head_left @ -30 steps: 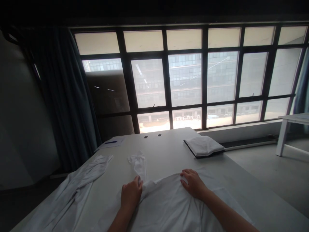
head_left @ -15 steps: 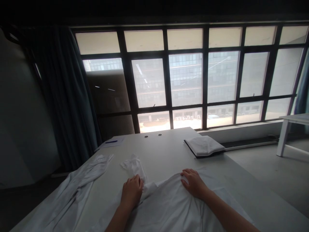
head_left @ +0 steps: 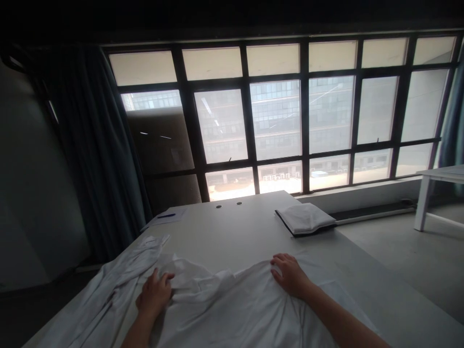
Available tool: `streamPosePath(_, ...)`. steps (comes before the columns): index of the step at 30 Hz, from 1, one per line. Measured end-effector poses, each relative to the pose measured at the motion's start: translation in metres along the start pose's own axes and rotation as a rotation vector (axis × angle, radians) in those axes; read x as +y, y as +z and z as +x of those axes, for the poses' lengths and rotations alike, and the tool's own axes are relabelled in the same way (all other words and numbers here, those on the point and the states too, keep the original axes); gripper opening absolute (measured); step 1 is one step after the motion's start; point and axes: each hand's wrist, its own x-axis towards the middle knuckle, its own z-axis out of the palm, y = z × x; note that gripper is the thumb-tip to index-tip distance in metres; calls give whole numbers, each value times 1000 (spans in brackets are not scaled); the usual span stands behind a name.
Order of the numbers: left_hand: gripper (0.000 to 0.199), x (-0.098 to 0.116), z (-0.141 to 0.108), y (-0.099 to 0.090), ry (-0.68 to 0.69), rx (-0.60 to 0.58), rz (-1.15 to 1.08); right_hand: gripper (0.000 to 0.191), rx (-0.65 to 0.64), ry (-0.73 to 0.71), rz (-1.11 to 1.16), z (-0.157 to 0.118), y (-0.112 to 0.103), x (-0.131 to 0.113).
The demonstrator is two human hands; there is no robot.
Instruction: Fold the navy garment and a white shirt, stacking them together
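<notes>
A white cloth garment (head_left: 232, 309), wrinkled and spread out, covers the near part of the table. Along its left edge, my left hand (head_left: 155, 294) rests with fingers apart, beside a bunched fold that looks like a sleeve (head_left: 188, 273). Whether the fingertips touch the cloth is hard to tell. My right hand (head_left: 290, 275) lies on the garment's far right edge, palm down, fingers stretched out and thumb apart. Left of my left hand, a second crumpled white garment (head_left: 112, 295) runs along the table's left side.
A folded white cloth on a dark board (head_left: 306, 218) lies at the right edge of the white table (head_left: 232, 227). Paper with a pen (head_left: 166, 215) is at the far left. Windows and a blue curtain (head_left: 97, 145) stand beyond; another white table (head_left: 440, 174) is at right.
My left hand has moved left and slightly toward me. The sleeve-like part that stretched away from me now lies bunched farther left. My right hand stays in place.
</notes>
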Motion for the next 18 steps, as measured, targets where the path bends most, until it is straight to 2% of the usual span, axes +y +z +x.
streamPosePath(4,24,-12,6,-3,7,-25,48,31,4,4,1,0,1,1)
streamPosePath(8,38,-12,1,-11,4,-24,52,31,4,7,3,0,2,2)
streamPosePath(11,41,-6,-2,-25,8,10,62,31,6,7,4,0,2,2)
streamPosePath(15,43,4,2,-63,66,71,59,31,9,9,6,-1,0,0)
streamPosePath(18,47,19,0,-112,73,115,24,31,10,7,7,-1,-1,-1)
